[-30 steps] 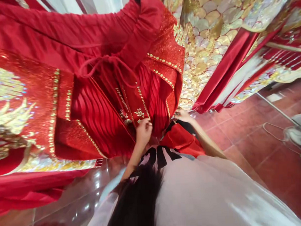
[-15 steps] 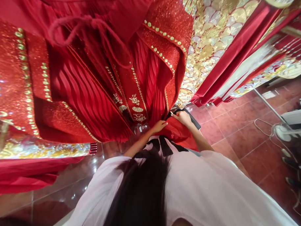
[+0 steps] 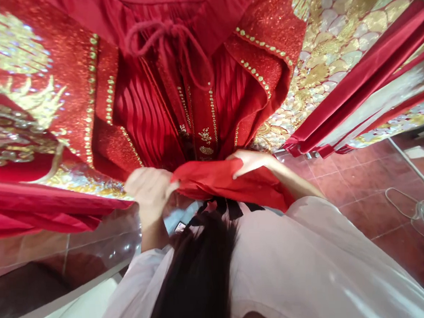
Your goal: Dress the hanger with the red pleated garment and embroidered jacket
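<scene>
A piece of red cloth (image 3: 212, 177) is stretched sideways in front of my body. My left hand (image 3: 148, 186) is closed on its left end, slightly blurred by motion. On the other side, my right hand (image 3: 252, 162) grips the cloth, thumb over the near side and the other fingers partly hidden. Just beyond the hands hangs a red pleated garment (image 3: 144, 110) with a tied cord (image 3: 167, 28) at its waist. Glittery red panels (image 3: 107, 139) edged with gold studs surround the pleats, and gold embroidery runs down the middle strip.
Gold sequined cloth (image 3: 300, 91) and red hanging fabric (image 3: 358, 75) stand at the right. More red fabric (image 3: 53, 206) hangs at the left. A cable (image 3: 401, 196) lies on the tiled floor (image 3: 369, 186). A pale, light-edged surface (image 3: 74, 307) is at the lower left.
My left hand has moved left and up, pulling the red cloth out wider. My right hand stays on the cloth's right side. The view has shifted, so the garments appear further right.
</scene>
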{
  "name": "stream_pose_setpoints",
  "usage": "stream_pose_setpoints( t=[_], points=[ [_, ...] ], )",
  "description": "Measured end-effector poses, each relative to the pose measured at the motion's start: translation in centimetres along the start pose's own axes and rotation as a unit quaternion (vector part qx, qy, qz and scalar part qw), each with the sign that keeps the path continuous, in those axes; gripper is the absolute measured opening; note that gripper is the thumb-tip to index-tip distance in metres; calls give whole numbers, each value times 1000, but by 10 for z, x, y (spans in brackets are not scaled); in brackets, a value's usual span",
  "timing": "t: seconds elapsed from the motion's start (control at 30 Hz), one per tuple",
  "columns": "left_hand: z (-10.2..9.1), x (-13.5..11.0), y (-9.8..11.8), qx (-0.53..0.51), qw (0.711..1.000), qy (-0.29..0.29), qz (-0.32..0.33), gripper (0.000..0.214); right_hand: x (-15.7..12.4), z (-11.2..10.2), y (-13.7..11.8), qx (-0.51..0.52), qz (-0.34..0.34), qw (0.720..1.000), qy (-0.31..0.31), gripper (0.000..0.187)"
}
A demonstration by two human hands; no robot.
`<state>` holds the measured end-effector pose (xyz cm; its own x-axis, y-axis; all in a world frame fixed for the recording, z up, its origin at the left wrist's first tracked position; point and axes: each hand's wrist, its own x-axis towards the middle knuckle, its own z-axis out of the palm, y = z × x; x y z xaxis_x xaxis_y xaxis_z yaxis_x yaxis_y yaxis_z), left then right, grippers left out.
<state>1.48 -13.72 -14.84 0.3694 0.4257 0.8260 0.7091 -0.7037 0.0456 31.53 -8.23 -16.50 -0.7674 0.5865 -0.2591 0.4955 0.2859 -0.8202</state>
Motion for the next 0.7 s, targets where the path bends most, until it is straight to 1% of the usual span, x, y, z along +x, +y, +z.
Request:
stream_pose_setpoints(
  t=[0.03,0.07,0.1,0.13,0.17,0.2,0.27,0.37,0.43,0.47,0.5,0.53,0.57,0.6,0.63,0.67,0.7],
  points=[
    [-6,-1,-5,35,999,29,-30,36,5,-2,-15,-38,-5,997,72,31],
    [-10,-2,-9,65,994,58,-61,39,9,-4,-32,-81,-8,984,157,26],
    [-14,-2,-14,89,989,76,-91,42,12,-8,-49,-123,-11,963,238,21],
    [-18,-3,-19,105,984,84,-118,45,14,-13,-67,-163,-15,938,305,18],
    [-22,-2,-24,114,979,91,-139,46,16,-19,-84,-202,-20,912,356,16],
    [-25,-1,-28,120,975,101,-155,47,17,-25,-100,-240,-24,888,392,16],
    [-32,2,-35,129,967,135,-173,48,21,-37,-126,-311,-26,849,427,15],
    [-38,10,-40,145,956,187,-175,50,27,-52,-150,-398,-25,793,460,19],
    [-37,16,-41,123,958,180,-189,45,31,-58,-159,-431,-28,750,501,25],
    [-35,18,-42,104,961,157,-204,44,33,-60,-163,-434,-27,729,528,26],
    [-33,20,-42,89,962,125,-224,44,34,-61,-166,-429,-28,715,551,27],
    [-32,21,-43,81,963,83,-242,41,35,-63,-168,-419,-28,709,566,26],
    [-32,22,-45,84,963,52,-251,36,35,-64,-170,-407,-28,711,573,23],
    [-34,23,-47,100,962,43,-252,29,36,-65,-171,-397,-24,715,574,20],
    [-38,25,-50,124,959,51,-248,20,36,-66,-171,-393,-14,723,567,18],
    [-45,26,-55,155,955,75,-242,12,37,-67,-171,-395,0,732,555,18],
    [-53,28,-60,185,948,99,-241,8,37,-68,-169,-399,16,739,543,19]
  ],
)
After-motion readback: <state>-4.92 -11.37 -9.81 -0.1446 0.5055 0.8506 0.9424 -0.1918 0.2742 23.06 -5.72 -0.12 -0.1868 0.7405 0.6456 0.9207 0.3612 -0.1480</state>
